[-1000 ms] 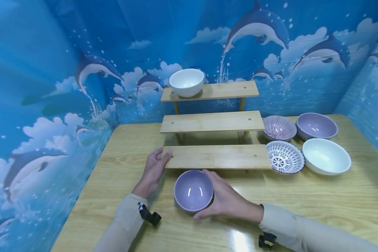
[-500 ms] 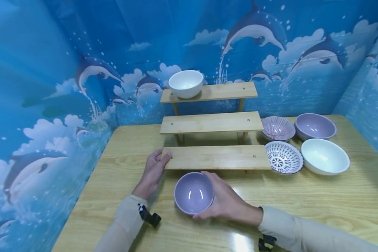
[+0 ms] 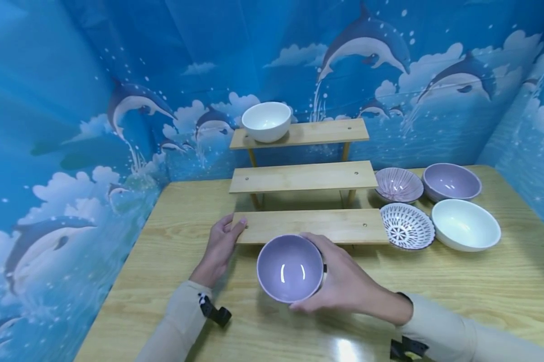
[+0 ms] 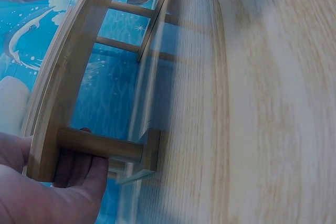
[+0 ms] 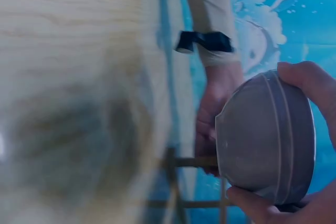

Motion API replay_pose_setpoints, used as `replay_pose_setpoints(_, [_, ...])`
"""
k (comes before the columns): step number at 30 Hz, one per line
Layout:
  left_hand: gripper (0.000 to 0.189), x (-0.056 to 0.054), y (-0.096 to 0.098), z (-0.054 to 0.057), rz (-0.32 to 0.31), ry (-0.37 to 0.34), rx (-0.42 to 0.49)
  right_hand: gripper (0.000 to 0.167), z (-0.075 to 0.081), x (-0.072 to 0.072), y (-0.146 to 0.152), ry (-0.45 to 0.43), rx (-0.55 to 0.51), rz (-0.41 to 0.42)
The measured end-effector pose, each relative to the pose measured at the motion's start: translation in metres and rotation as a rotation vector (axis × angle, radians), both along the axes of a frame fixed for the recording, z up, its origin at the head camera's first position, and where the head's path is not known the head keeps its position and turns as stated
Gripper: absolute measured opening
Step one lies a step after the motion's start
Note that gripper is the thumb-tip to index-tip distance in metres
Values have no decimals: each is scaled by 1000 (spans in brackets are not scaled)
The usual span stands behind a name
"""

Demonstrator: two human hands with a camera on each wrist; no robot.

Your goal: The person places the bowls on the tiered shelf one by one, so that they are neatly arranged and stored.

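Note:
My right hand (image 3: 339, 281) grips a plain purple bowl (image 3: 290, 269) by its right side, thumb at the near rim and fingers at the far rim. The bowl overlaps the front edge of the lowest board in the head view; the right wrist view shows its outer wall (image 5: 262, 140) raised above the table. My left hand (image 3: 219, 246) holds the left end of the lowest shelf board (image 3: 312, 226), thumb on top. In the left wrist view its fingers (image 4: 79, 169) curl under that board beside a wooden leg (image 4: 100, 142).
A three-tier wooden stand carries a white bowl (image 3: 267, 121) on its top board (image 3: 330, 131); the middle board (image 3: 303, 177) is bare. Right of it sit a streaked purple bowl (image 3: 398, 185), a purple bowl (image 3: 452, 181), a patterned bowl (image 3: 407, 226) and a pale bowl (image 3: 465, 224).
My right hand has lifted the purple bowl off the table and moved it up and slightly right toward the lowest board. The left hand has stayed on the board's end.

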State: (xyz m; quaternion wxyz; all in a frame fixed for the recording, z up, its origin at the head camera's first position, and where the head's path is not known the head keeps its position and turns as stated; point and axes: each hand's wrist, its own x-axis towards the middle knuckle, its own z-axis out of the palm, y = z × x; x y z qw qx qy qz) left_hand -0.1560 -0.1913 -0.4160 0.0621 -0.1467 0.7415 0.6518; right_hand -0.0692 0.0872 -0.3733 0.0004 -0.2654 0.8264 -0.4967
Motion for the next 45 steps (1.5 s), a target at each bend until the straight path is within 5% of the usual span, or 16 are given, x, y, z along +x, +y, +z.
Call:
replay_pose_setpoints(18, [75,-1,-1,-2,6,-16,-6,111,63,-53,50,8,73,-209])
replay_pose_setpoints(33, [77,-1,-2,1,-14,-2,-4,117,112,-118,71,-51,106,-366])
replay_pose_setpoints(45, [77,0,-2,0,-24,3,13,121,129,-161,74,-106,98,-421])
